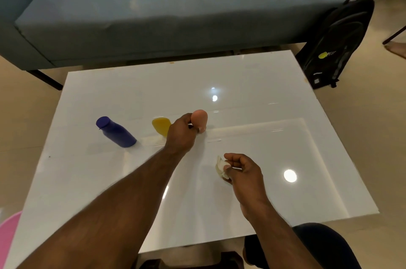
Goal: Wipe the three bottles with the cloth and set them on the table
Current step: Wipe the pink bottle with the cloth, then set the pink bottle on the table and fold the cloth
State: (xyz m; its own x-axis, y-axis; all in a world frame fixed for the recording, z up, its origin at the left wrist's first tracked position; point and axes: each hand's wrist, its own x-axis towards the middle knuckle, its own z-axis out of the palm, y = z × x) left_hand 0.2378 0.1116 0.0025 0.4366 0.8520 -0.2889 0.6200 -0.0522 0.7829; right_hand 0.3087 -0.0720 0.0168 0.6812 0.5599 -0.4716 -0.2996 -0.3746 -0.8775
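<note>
Pink bottle [199, 119] stands on the white glossy table [241, 84], approx mid-table, w/ left hand [180, 134] curled round its lower part. Yellow bottle [161, 125] just beside it, partly hidden behind that hand; blue bottle [116, 132] further left, standing apart. No label readable on any bottle. Right hand [241, 170] nearer the person, fingers pinching a crumpled pale cloth [220, 168]. Beyond the table: blue-grey sofa [153, 11]; black backpack [336, 47] w/ yellow-green logo, lettering too blurred to read.
</note>
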